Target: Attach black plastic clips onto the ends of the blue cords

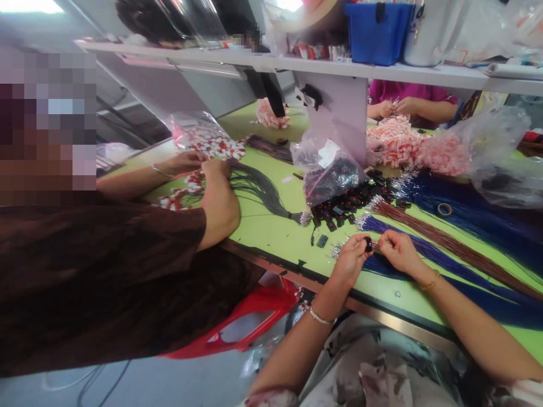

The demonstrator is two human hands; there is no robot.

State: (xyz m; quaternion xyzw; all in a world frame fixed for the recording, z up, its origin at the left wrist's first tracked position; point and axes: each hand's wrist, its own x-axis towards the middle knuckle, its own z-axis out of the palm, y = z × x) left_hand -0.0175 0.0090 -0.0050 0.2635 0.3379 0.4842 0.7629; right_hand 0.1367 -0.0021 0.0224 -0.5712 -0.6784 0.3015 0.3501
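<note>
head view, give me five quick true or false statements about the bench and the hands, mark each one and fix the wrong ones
1. The person's left hand holds a small black connector. True.
2. The person's right hand is spread flat, palm down on the wires. False: its fingers are curled in, close beside the left hand.
3. The blue bin stands on the green tabletop. False: it stands on the shelf above.
4. A heap of loose black connectors lies beside a clear plastic bag. True.
5. The tape roll hangs from the shelf. False: it lies on the dark blue wires.
</note>
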